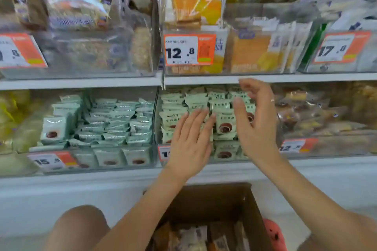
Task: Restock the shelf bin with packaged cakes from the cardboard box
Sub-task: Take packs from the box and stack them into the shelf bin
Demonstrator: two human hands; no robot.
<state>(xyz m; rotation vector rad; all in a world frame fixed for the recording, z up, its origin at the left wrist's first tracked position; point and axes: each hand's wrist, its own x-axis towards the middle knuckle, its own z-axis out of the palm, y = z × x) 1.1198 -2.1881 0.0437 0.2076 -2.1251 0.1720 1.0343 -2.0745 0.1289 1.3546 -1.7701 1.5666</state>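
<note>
Below the hands, the cardboard box point(212, 210) waits at bottom centre. Left hand point(189, 140) lies flat with straight fingers on the packaged cakes point(224, 126); right hand point(255, 122) hovers, fingers apart, holding nothing. Best to press the stacks level inside the shelf bin point(204, 159) before adding more.

The shelf bin point(204, 161) sits on the lower shelf point(122, 173), filled with packaged cakes point(224, 126) stacked in rows; to its left stands a second bin point(91, 161) of similar packets, to its right a third bin point(326, 149); on the upper shelf point(265, 78) above stand further bins, each with a price tag point(189, 50) at its near face; the left hand point(189, 144) lies before the cakes, the right hand point(257, 122) just right of it; the cardboard box point(214, 220) stands nearest, below both shelves, with packets inside.
</note>
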